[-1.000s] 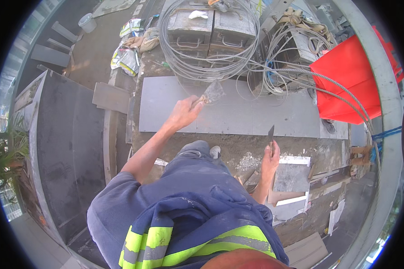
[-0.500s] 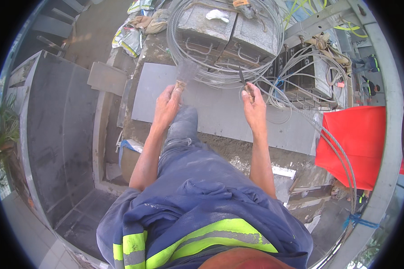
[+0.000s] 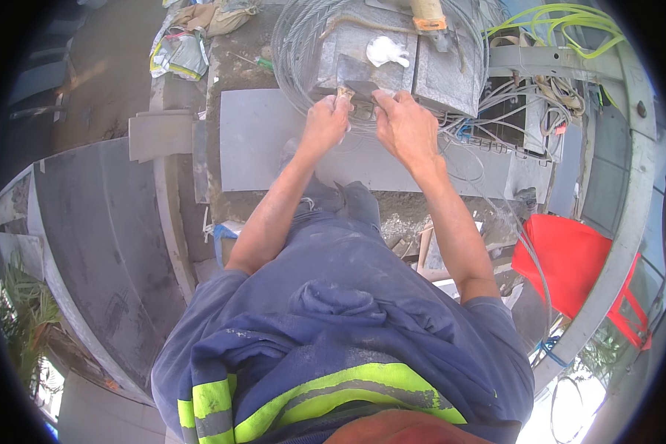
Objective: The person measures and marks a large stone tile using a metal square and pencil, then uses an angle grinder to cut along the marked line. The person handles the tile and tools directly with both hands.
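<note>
Arms outstretched; left hand [image 3: 325, 122] and right hand [image 3: 405, 127] each grip closed on trowel [image 3: 355, 80].

- Worn on the head, the left of two side-by-side fisheye cameras; only this one view given, so no overlap with a second one to tell.
- Looks steeply down over the chest and the blue jacket [image 3: 333, 325] with yellow reflective stripes.
- Upright, not mirrored; picture's left matches the person's left.
- Forearms enter from the lower middle, reaching up to the left hand [image 3: 325, 122] and right hand [image 3: 407, 126] near the top centre.
- Close to the body, farther from the grey slab [image 3: 259, 140] and wire coil [image 3: 296, 44].
- Straight edges bend toward the dark round rim.
</note>
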### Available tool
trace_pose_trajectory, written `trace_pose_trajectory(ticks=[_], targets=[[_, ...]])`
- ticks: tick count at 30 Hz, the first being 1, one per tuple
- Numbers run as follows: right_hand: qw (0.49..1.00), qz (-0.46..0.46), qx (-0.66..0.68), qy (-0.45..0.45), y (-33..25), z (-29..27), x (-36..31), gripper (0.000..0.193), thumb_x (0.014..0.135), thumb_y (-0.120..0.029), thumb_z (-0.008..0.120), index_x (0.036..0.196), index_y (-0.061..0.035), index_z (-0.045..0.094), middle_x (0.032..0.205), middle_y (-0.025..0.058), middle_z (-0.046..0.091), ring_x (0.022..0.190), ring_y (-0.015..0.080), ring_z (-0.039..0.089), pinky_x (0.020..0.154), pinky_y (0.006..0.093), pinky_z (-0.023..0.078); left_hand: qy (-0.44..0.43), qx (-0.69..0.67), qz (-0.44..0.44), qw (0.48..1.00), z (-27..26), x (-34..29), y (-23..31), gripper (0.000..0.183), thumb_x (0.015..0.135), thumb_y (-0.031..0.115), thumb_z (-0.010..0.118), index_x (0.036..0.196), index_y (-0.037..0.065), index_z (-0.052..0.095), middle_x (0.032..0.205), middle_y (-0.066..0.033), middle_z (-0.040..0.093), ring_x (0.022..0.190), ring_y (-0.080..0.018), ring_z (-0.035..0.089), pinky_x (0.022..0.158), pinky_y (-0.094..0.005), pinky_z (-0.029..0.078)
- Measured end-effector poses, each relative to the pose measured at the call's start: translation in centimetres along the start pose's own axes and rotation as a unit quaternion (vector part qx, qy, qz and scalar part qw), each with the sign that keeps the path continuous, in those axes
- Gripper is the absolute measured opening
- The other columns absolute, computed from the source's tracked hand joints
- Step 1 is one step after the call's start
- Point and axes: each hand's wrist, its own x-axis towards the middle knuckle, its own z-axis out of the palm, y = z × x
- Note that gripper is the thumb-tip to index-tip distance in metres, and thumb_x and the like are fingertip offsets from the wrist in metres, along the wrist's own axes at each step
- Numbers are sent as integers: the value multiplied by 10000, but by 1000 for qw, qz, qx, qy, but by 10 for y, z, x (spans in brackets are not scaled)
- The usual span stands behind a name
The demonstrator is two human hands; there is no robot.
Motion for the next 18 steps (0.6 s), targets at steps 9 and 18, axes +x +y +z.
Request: trace_pose_trajectory(ticks=[9,18], targets=[[995,39,-57,-74,-44,-4,33,337,968,-216,649,1268,-84,730,1054,268,741,858,471,767,752,572,612,72,92,60,991,17,8,-16,406,1122,336,517,1110,-49,645,870,-345,723,883,-575,705,796,-616,534],[995,43,-47,-73,-52,-7,37,376,991,-327,682,1254,-61,723,1034,279,737,860,505,768,740,587,614,72,79,93,990,25,2,-10,372,1145,329,503,1131,-38,565,874,-381,703,878,-616,679,739,-671,491]])
